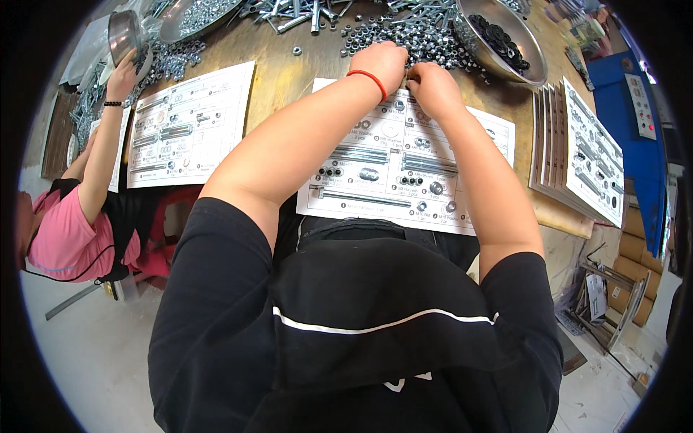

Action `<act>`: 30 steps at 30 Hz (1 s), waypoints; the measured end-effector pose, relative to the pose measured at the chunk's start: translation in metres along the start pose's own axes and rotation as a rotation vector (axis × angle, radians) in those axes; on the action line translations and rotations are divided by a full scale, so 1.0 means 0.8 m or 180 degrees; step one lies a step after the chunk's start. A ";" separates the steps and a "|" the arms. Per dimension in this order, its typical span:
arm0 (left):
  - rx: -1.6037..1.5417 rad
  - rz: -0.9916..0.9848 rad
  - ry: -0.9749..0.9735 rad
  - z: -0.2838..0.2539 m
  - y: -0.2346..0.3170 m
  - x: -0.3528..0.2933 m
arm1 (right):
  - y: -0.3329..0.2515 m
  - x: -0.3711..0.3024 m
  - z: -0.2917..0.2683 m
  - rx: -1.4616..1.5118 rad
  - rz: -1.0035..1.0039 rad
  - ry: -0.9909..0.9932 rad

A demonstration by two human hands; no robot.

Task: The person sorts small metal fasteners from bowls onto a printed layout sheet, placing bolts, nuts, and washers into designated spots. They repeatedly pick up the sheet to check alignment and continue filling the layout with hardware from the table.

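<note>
A white printed hardware card (361, 191) lies in front of me at the table's near edge, with long bolts, nuts and washers showing in its sections. My left hand (380, 66), a red band at the wrist, is curled at the card's far edge beside a pile of loose nuts (393, 36). Close by on its right, my right hand (435, 90) is closed, thumb and fingers together over the card's upper part. Whatever the fingertips of either hand hold is hidden.
Beyond the nuts lie loose bolts (315, 16). A metal bowl of black parts (538, 68) stands right of them. Stacked cards (588, 155) stand at the table's right end. Another card (191, 123) lies left, near a co-worker's hand (123, 78) holding a metal bowl (124, 36).
</note>
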State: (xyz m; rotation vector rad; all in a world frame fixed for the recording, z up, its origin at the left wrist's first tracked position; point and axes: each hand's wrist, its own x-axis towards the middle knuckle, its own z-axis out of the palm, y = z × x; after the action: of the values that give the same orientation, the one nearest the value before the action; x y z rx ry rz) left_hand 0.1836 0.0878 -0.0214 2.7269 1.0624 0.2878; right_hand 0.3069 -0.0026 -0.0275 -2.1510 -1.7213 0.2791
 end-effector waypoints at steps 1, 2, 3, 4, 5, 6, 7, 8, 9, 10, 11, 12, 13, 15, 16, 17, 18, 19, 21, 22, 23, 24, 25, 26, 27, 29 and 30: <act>0.0104 0.0021 -0.0005 0.001 0.004 0.002 | 0.004 -0.005 -0.007 0.0085 0.0039 0.0075; 0.0062 0.0010 -0.0049 0.000 0.003 0.004 | 0.006 -0.012 -0.014 0.0171 0.0073 0.0148; -0.0048 -0.0003 -0.0209 -0.005 0.005 0.002 | 0.011 -0.023 -0.021 0.0219 0.0168 0.0047; -0.0151 -0.0006 -0.0363 -0.017 0.011 -0.004 | 0.017 -0.036 -0.030 0.0269 0.0264 -0.0040; -0.0251 -0.0016 -0.0517 -0.023 0.017 -0.012 | 0.019 -0.050 -0.040 0.0321 0.0354 -0.0130; -0.0473 0.0125 -0.0461 -0.023 0.025 -0.023 | 0.010 -0.064 -0.056 0.0396 0.0512 -0.0450; -0.0577 0.0359 -0.0440 -0.026 0.035 -0.038 | 0.013 -0.076 -0.056 0.0478 0.0521 -0.0501; -0.0527 0.0503 -0.0558 -0.026 0.047 -0.050 | 0.019 -0.087 -0.054 0.0560 0.0528 -0.0553; -0.0474 0.0616 -0.0670 -0.026 0.055 -0.059 | 0.023 -0.093 -0.051 0.0644 0.0509 -0.0623; -0.0476 0.0624 -0.0639 -0.021 0.057 -0.063 | 0.024 -0.096 -0.048 0.0616 0.0351 -0.0501; -0.0479 0.0633 -0.0608 -0.013 0.057 -0.067 | 0.023 -0.100 -0.045 0.0638 0.0311 -0.0444; -0.0466 0.0635 -0.0562 -0.012 0.057 -0.069 | 0.020 -0.099 -0.042 0.0664 0.0252 -0.0377; -0.0471 0.0619 -0.0559 -0.011 0.056 -0.069 | 0.017 -0.099 -0.040 0.0689 0.0193 -0.0308; -0.0472 0.0580 -0.0525 -0.013 0.054 -0.068 | 0.017 -0.096 -0.033 0.0743 0.0135 -0.0181; -0.0492 0.0552 -0.0479 -0.011 0.054 -0.068 | 0.019 -0.096 -0.030 0.0761 0.0112 -0.0104; -0.0590 0.0552 -0.0518 -0.010 0.056 -0.069 | 0.020 -0.098 -0.029 0.0779 0.0088 -0.0025; -0.0542 0.0512 -0.0575 -0.010 0.057 -0.070 | 0.017 -0.098 -0.031 0.0807 0.0177 -0.0099; -0.0486 0.0491 -0.0613 -0.012 0.058 -0.069 | 0.017 -0.100 -0.033 0.0805 0.0227 -0.0084; -0.0655 0.0634 -0.0560 -0.022 0.054 -0.068 | 0.017 -0.105 -0.042 0.0954 0.0195 0.0033; -0.0781 0.0680 -0.0336 -0.025 0.048 -0.066 | 0.019 -0.109 -0.048 0.1021 0.0172 0.0084; -0.0821 0.0576 -0.0154 -0.027 0.040 -0.061 | 0.021 -0.113 -0.054 0.1061 0.0255 0.0112; -0.0901 0.0410 -0.0071 -0.037 0.033 -0.051 | 0.030 -0.119 -0.058 0.1214 0.0282 0.0226; -0.0983 0.0231 0.0011 -0.046 0.024 -0.043 | 0.029 -0.125 -0.069 0.1305 0.0462 0.0246; -0.0894 0.0356 0.0281 -0.042 0.003 -0.028 | 0.039 -0.133 -0.074 0.1363 0.0471 0.0344; -0.1025 0.0043 0.0190 -0.057 0.002 -0.014 | 0.050 -0.147 -0.077 0.1475 0.0612 0.0550; -0.1011 -0.0068 0.0347 -0.054 -0.019 0.025 | 0.068 -0.172 -0.084 0.1592 0.0818 0.0903; -0.0893 -0.0025 0.0554 -0.054 -0.023 0.043 | 0.080 -0.188 -0.084 0.1587 0.0908 0.1064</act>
State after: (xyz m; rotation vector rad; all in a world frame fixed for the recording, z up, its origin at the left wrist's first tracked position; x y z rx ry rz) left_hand 0.1855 0.1294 0.0194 2.4815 0.9890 0.6323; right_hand 0.3545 -0.1713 -0.0034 -1.9254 -1.0291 0.3559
